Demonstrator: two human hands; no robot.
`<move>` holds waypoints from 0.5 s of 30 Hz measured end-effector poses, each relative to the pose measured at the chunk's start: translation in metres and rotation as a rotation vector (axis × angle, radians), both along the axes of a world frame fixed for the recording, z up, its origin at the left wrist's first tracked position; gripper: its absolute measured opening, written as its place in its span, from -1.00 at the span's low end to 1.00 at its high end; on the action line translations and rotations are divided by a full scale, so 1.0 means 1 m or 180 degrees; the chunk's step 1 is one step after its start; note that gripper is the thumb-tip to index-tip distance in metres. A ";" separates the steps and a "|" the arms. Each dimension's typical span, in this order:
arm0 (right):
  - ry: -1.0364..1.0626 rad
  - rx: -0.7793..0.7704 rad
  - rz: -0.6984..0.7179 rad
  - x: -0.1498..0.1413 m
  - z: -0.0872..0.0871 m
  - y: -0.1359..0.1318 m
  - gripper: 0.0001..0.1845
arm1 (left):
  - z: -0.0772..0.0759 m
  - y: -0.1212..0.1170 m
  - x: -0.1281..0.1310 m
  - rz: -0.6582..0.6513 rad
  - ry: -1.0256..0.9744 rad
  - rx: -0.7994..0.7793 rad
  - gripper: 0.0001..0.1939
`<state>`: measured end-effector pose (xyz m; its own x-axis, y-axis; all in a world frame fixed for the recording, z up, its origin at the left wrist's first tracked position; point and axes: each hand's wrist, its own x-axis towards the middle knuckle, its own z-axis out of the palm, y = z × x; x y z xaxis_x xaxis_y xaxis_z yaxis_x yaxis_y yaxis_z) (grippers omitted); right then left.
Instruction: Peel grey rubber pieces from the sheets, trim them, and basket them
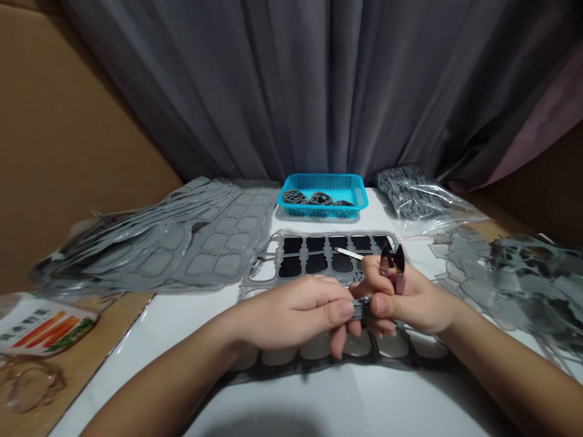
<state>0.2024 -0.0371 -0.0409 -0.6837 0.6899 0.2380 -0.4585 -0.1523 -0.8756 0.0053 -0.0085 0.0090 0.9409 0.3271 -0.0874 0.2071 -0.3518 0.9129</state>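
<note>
While both hands meet low over a grey sheet point(248, 276) with rows of cut-out windows, a small dark grey piece point(362, 308) is held between them, above the sheet's near half. The left hand point(300, 309) pinches its left end, thumb on top and fingers curled beneath; the right hand point(401, 303) grips the other end by thumb and fingers — and also carries a tool point(399, 273) with two dark pointed tips standing upright. A white stick point(350, 253) slants out beside the right fingers over the sheet, whose far windows show black. Behind the sheet, a blue basket point(298, 212) holds dark looped pieces point(320, 198), with a clear bag point(410, 194) of grey items to its right. Overlapping grey sheets point(223, 243) are heaped at the left of the white table point(328, 403), loose grey scraps point(464, 252) at the right. Nearer on the left lie a packet point(45, 328) printed with carrots and a pair of glasses point(31, 385) — beyond the table's white surface.
</note>
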 end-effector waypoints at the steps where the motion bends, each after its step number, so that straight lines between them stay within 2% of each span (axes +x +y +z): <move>1: 0.0043 0.0036 -0.0013 0.000 0.000 -0.001 -0.66 | -0.002 0.000 0.000 -0.0031 -0.0084 -0.0351 -0.53; 4: 0.0152 0.0089 -0.0018 -0.001 0.000 -0.002 -0.66 | -0.007 0.000 0.000 0.0101 -0.0140 -0.1257 -0.60; 6: 0.0207 0.0066 -0.0004 -0.001 0.000 -0.002 -0.67 | -0.010 -0.001 -0.001 0.0204 -0.0059 -0.1472 -0.62; 11: 0.0134 0.0087 0.0002 -0.001 0.000 -0.001 -0.66 | -0.008 -0.001 -0.001 0.0171 0.0085 -0.1245 -0.68; 15: -0.0057 0.0018 0.0022 0.002 -0.001 -0.001 -0.68 | -0.004 -0.003 0.000 0.0510 -0.0021 -0.1129 -0.71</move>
<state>0.2043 -0.0378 -0.0423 -0.6927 0.6837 0.2296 -0.4418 -0.1505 -0.8844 0.0051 -0.0116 0.0048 0.8814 0.4204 -0.2155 0.2274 0.0224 0.9736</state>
